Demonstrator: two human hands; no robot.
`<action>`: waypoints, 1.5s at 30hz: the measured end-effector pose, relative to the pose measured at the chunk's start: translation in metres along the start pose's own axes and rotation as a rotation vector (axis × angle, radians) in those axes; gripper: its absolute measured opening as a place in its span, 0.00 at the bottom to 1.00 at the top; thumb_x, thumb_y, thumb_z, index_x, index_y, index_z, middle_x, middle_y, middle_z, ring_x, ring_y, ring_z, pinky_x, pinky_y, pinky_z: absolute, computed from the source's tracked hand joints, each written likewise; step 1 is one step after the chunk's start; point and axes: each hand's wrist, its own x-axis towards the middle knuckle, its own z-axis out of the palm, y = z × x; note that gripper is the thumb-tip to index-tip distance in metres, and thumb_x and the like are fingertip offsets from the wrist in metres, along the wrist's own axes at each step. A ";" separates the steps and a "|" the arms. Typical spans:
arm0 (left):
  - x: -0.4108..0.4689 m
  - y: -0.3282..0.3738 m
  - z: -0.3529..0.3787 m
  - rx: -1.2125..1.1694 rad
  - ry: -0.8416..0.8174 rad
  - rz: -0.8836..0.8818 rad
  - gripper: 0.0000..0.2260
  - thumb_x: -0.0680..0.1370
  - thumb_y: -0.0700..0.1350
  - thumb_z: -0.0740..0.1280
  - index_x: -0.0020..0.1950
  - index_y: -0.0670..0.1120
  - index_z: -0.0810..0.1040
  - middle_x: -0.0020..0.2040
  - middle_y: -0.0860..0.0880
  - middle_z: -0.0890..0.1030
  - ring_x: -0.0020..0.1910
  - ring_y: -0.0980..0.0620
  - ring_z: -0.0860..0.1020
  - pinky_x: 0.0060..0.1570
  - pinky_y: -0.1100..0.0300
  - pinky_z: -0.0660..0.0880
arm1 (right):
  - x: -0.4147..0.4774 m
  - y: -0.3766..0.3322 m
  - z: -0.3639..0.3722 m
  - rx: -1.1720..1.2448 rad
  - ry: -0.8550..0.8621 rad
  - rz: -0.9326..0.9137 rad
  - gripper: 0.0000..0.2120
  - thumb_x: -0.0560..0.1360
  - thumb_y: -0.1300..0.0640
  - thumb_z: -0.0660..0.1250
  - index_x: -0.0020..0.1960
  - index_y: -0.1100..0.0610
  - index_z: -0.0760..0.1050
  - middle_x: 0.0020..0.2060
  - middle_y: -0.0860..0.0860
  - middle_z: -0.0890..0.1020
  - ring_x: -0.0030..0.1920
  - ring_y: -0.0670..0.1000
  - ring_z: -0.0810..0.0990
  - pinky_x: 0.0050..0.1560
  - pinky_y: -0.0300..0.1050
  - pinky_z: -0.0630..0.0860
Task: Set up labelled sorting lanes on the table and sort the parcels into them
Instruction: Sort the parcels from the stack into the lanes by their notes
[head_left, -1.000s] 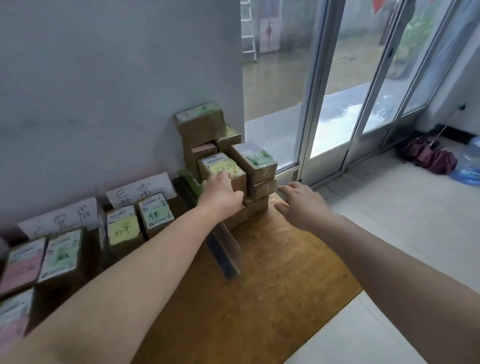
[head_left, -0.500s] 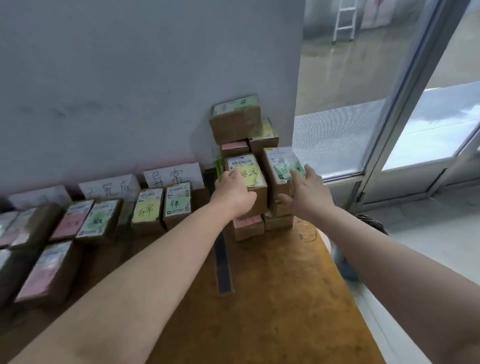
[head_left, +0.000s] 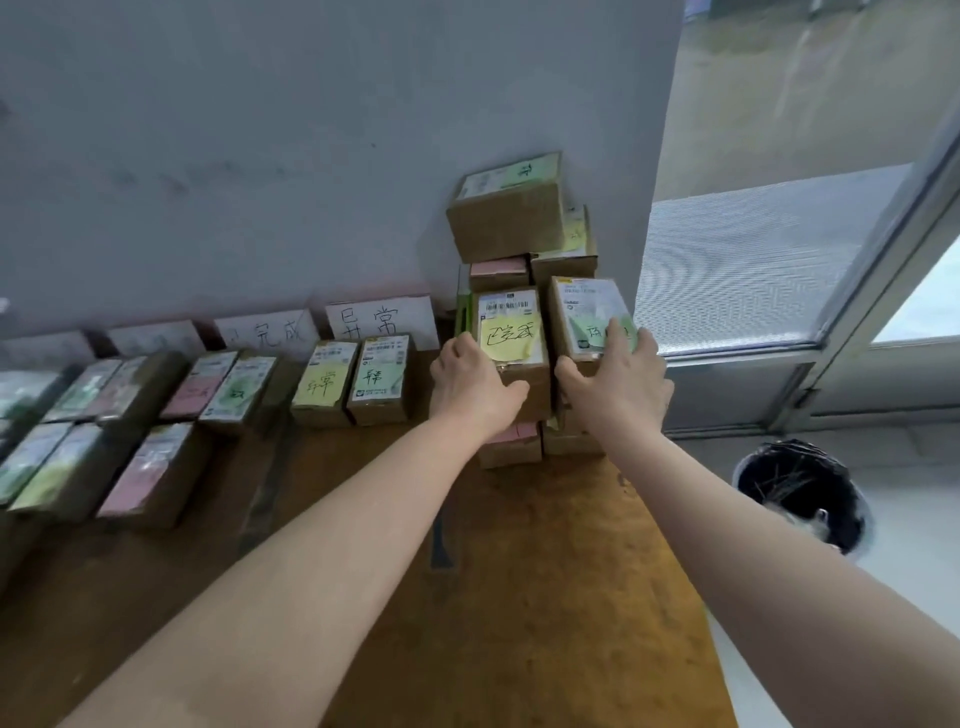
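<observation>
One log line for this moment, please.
phase: pick | left hand: grips yellow-note parcel | right hand: grips green-note parcel | both parcels: in stack against wall

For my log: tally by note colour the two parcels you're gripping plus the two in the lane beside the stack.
Yellow: 2, yellow held parcel, yellow lane parcel
Green: 2, green held parcel, green lane parcel
Total: 4

The brown wooden table (head_left: 519, 597) carries rows of labelled cardboard parcels (head_left: 376, 382) along its left, handwritten paper signs (head_left: 382, 318) propped against the wall behind them, a parcel stack (head_left: 511, 449) at the far right, and a dark strip (head_left: 440, 543) lying between
</observation>
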 end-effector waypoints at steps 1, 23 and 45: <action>0.000 0.001 0.001 0.001 -0.001 -0.001 0.38 0.76 0.54 0.70 0.77 0.42 0.53 0.75 0.43 0.60 0.71 0.43 0.61 0.66 0.50 0.67 | -0.001 0.001 -0.003 -0.002 0.002 -0.010 0.37 0.75 0.38 0.60 0.78 0.52 0.53 0.76 0.57 0.55 0.73 0.60 0.57 0.69 0.59 0.58; 0.009 0.026 0.031 0.072 0.143 -0.120 0.41 0.70 0.61 0.73 0.73 0.43 0.58 0.67 0.42 0.71 0.65 0.42 0.67 0.55 0.50 0.73 | -0.050 0.067 -0.051 -0.036 0.037 -0.214 0.38 0.76 0.41 0.63 0.79 0.54 0.51 0.77 0.56 0.52 0.73 0.59 0.54 0.70 0.54 0.53; -0.012 0.060 0.044 0.196 0.143 -0.007 0.39 0.75 0.62 0.67 0.77 0.44 0.56 0.79 0.41 0.49 0.77 0.39 0.51 0.75 0.45 0.55 | -0.070 0.121 -0.064 -0.095 0.069 -0.058 0.38 0.76 0.39 0.61 0.78 0.54 0.52 0.77 0.55 0.52 0.74 0.58 0.53 0.71 0.55 0.54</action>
